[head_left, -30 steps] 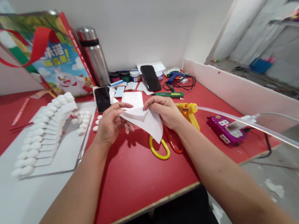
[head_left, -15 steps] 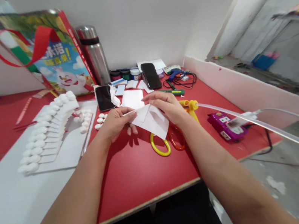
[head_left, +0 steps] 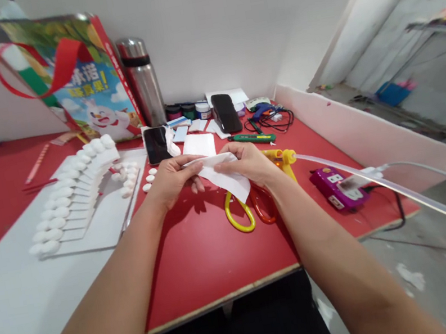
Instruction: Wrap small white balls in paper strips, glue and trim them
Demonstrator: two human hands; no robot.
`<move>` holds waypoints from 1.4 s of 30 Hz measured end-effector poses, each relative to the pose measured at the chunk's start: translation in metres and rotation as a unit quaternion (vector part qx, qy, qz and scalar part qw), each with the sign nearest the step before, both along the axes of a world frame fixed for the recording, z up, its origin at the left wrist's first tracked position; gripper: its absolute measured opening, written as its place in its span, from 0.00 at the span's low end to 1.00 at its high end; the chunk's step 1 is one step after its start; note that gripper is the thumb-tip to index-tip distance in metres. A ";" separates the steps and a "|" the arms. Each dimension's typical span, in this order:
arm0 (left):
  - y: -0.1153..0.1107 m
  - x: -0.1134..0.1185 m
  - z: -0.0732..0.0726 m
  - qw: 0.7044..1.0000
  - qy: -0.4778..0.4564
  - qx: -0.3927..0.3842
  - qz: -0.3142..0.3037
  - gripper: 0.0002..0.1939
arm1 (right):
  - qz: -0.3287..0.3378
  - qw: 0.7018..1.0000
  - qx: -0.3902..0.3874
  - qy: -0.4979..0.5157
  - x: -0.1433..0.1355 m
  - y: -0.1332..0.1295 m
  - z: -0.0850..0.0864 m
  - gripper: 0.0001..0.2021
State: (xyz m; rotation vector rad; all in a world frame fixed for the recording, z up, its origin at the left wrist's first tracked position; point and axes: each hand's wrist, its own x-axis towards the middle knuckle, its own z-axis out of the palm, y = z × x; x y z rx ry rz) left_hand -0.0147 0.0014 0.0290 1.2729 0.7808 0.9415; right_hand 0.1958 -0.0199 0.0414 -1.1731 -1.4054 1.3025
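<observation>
Left hand: grip closed, thumb above and fingers beneath, pinching the left end of a folded white sheet. Right hand: grip likewise closed on the sheet's right part, thumb pressed on its upper face. Sheet held between the two hands, above the red table, a loose corner hanging toward the scissors. Scissors lie beneath, one yellow handle loop and one red; blades hidden. A white card flat on the table just beyond the fingers. Yellow glue gun partly behind the right hand, long clear glue stick running out of its rear toward the right. Purple power adapter farther right, white plug in it. Green cutter beyond the right hand; dark phone-like object behind that. Near the left hand, small white discs; beyond them a black-screened phone, crumpled tissue against its right side. Left side of table: curved white construction edged with rows of white discs, on a pale board. At the back, a steel flask upright beside a printed bag with red handles; small paint jars right of the flask.
</observation>
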 end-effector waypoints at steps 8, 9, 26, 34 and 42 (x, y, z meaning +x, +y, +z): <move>0.000 -0.004 0.003 0.998 -0.057 -0.011 0.027 0.14 | 0.005 0.999 0.038 0.023 0.005 0.001 0.000 0.17; 0.001 -0.005 0.003 0.998 -0.058 -0.011 0.035 0.13 | -0.003 0.999 0.043 0.017 0.005 0.002 0.000 0.16; 0.006 -0.008 0.005 0.988 -0.097 -0.013 0.120 0.06 | -0.050 0.987 0.081 0.132 0.015 0.004 0.004 0.08; -0.004 0.002 0.002 0.999 -0.037 0.023 0.027 0.05 | 0.044 0.987 -0.116 0.098 -0.006 0.001 0.000 0.20; -0.006 0.002 0.002 1.000 -0.004 0.020 0.012 0.09 | 0.155 0.968 -0.175 0.087 -0.010 -0.007 0.001 0.16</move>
